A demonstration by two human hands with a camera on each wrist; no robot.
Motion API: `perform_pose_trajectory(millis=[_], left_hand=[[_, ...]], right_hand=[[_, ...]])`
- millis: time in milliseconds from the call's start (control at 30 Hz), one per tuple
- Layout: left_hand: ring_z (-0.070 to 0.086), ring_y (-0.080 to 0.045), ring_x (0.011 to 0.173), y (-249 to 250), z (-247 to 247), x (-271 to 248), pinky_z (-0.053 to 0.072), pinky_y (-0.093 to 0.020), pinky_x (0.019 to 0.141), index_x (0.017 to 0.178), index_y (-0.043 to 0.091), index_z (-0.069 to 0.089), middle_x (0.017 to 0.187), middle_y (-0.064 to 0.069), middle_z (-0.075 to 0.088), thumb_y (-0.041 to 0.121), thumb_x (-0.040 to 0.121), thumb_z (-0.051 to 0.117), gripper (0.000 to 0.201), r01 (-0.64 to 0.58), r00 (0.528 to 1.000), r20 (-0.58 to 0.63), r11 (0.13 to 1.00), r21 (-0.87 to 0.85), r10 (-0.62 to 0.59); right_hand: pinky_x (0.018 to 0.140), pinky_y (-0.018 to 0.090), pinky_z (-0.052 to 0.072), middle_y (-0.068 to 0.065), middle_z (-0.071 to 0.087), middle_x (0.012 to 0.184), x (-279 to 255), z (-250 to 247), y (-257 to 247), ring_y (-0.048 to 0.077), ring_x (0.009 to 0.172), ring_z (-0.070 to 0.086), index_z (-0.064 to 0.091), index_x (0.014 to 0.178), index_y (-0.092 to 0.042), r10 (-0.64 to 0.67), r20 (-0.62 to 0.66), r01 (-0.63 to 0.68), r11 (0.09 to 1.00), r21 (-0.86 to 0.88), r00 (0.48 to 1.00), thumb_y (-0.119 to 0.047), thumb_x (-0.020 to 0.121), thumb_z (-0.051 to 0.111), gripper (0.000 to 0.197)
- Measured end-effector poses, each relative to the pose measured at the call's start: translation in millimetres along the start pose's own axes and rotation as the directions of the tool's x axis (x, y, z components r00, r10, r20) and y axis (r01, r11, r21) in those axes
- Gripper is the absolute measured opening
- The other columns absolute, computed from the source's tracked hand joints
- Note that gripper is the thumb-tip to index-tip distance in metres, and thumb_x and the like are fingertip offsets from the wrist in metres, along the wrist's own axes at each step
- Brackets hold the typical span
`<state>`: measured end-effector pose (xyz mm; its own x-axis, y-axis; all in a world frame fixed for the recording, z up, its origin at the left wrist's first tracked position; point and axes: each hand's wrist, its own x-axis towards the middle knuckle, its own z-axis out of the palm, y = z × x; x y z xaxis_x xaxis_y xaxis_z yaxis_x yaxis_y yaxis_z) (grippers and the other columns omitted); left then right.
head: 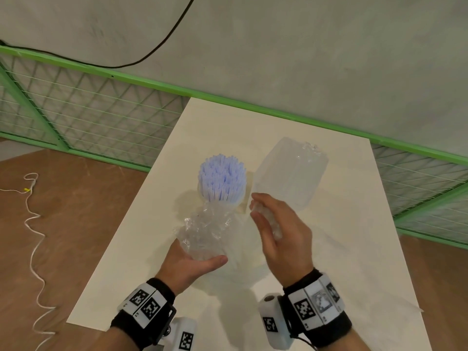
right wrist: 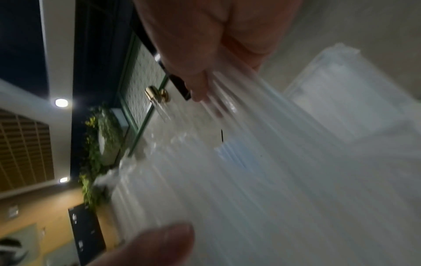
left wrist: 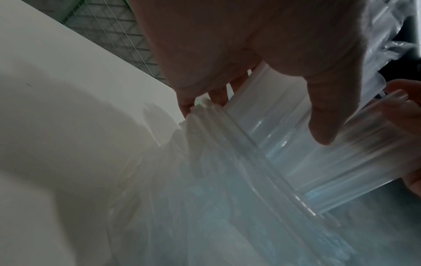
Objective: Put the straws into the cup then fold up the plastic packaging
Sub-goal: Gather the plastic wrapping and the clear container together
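A thick bundle of pale blue-white straws (head: 222, 178) sticks up out of crumpled clear plastic packaging (head: 205, 229) above the white table (head: 342, 249). My left hand (head: 200, 257) grips that packaging from below, thumb (left wrist: 325, 117) across the ribbed clear bundle (left wrist: 307, 162). My right hand (head: 255, 209), just right of it, grips a small clear bunch that looks like straws (head: 268, 219); its fingers (right wrist: 196, 81) and thumb (right wrist: 154, 243) close around blurred clear strands. A faint clear shape (head: 243, 262) between the hands could be the cup; I cannot tell.
A second clear packet of white straws (head: 291, 171) lies on the table behind my right hand. A beige edge (head: 247, 198) shows behind the bundle. A green mesh fence (head: 101, 117) runs along the far side, and a white cord (head: 33, 236) trails over the brown floor at left.
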<state>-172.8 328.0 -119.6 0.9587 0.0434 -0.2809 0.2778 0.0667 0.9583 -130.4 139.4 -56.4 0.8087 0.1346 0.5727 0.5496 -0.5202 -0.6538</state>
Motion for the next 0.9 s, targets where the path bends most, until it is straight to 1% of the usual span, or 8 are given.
perform_pose_trajectory(millis=[67, 200, 333, 467, 600, 700, 800, 900], left_hand=[[0.072, -0.009, 0.091, -1, 0, 0, 0.054, -0.021, 0.078, 0.105, 0.025, 0.066, 0.097, 0.006, 0.076, 0.022, 0.05, 0.093, 0.061, 0.017, 1.0, 0.002, 1.0, 0.008, -0.017], [0.072, -0.006, 0.088, 0, -1, 1, 0.053, -0.013, 0.07, 0.106, 0.023, 0.065, 0.096, 0.008, 0.076, 0.004, 0.06, 0.091, 0.055, 0.025, 1.0, 0.005, 0.999, 0.033, -0.026], [0.072, -0.006, 0.087, 1, -1, 1, 0.052, -0.011, 0.07, 0.104, 0.023, 0.066, 0.095, 0.008, 0.076, 0.002, 0.063, 0.089, 0.052, 0.036, 0.999, 0.01, 0.998, 0.043, -0.036], [0.072, -0.007, 0.088, 1, -2, 2, 0.053, -0.013, 0.071, 0.107, 0.02, 0.067, 0.096, 0.006, 0.076, 0.011, 0.058, 0.091, 0.055, 0.03, 0.999, 0.015, 0.998, 0.053, -0.031], [0.071, -0.007, 0.089, 3, -2, 3, 0.053, -0.014, 0.072, 0.106, 0.02, 0.067, 0.097, 0.005, 0.076, 0.02, 0.053, 0.088, 0.057, 0.025, 1.0, 0.008, 0.998, 0.052, -0.025], [0.071, -0.005, 0.09, 4, -2, 3, 0.053, -0.016, 0.074, 0.106, 0.022, 0.067, 0.098, 0.007, 0.075, 0.029, 0.049, 0.089, 0.062, 0.03, 1.0, 0.007, 0.997, 0.072, -0.031], [0.07, -0.002, 0.088, 5, -3, 3, 0.05, -0.019, 0.077, 0.104, 0.023, 0.067, 0.095, 0.011, 0.075, 0.022, 0.054, 0.092, 0.057, 0.055, 0.998, -0.011, 0.994, 0.09, -0.054], [0.07, -0.002, 0.088, 5, -3, 3, 0.05, -0.019, 0.078, 0.106, 0.024, 0.066, 0.096, 0.012, 0.075, 0.019, 0.055, 0.091, 0.057, 0.061, 0.998, -0.002, 0.994, 0.095, -0.061]], right_hand=[[0.089, 0.015, 0.048, -0.001, 0.072, 0.101, 11, -8, -1, 0.007, 0.097, 0.067, 0.07, 0.11, -0.007, -0.016, -0.036, 0.017, 1.0, 0.015, 0.999, 0.0, 0.087, 0.071, 0.024], [0.088, 0.022, 0.053, -0.001, 0.074, 0.099, 25, -22, -1, 0.007, 0.093, 0.07, 0.073, 0.106, -0.007, 0.08, -0.136, -0.072, 0.995, 0.062, 0.987, -0.006, 0.082, 0.078, 0.024], [0.083, 0.049, 0.058, 0.011, 0.074, 0.094, 44, -46, -3, 0.024, 0.086, 0.073, 0.071, 0.107, -0.001, 0.184, -0.225, -0.123, 0.958, 0.26, 0.957, -0.001, 0.079, 0.079, 0.029], [0.076, 0.046, 0.06, 0.017, 0.07, 0.095, 74, -84, -16, 0.036, 0.081, 0.071, 0.065, 0.112, 0.002, 0.137, -0.361, -0.005, 0.939, 0.345, 0.922, 0.002, 0.083, 0.074, 0.03], [0.088, 0.051, 0.053, -0.005, 0.069, 0.103, 118, -129, -4, 0.038, 0.093, 0.066, 0.063, 0.116, -0.026, 0.081, -0.416, 0.065, 0.943, 0.327, 0.906, -0.026, 0.089, 0.073, 0.029], [0.085, 0.047, 0.056, 0.008, 0.068, 0.103, 143, -129, 15, 0.037, 0.091, 0.067, 0.061, 0.117, -0.009, 0.117, -0.484, 0.091, 0.918, 0.385, 0.867, -0.02, 0.088, 0.075, 0.035], [0.08, 0.047, 0.059, 0.018, 0.067, 0.1, 155, -106, 44, 0.043, 0.088, 0.068, 0.064, 0.117, -0.005, 0.136, -0.376, 0.003, 0.938, 0.346, 0.917, -0.009, 0.088, 0.071, 0.03], [0.081, 0.045, 0.059, 0.01, 0.068, 0.096, 151, -80, 76, 0.038, 0.082, 0.068, 0.065, 0.119, -0.018, 0.188, -0.152, -0.134, 0.941, 0.312, 0.97, -0.008, 0.087, 0.07, 0.034]])
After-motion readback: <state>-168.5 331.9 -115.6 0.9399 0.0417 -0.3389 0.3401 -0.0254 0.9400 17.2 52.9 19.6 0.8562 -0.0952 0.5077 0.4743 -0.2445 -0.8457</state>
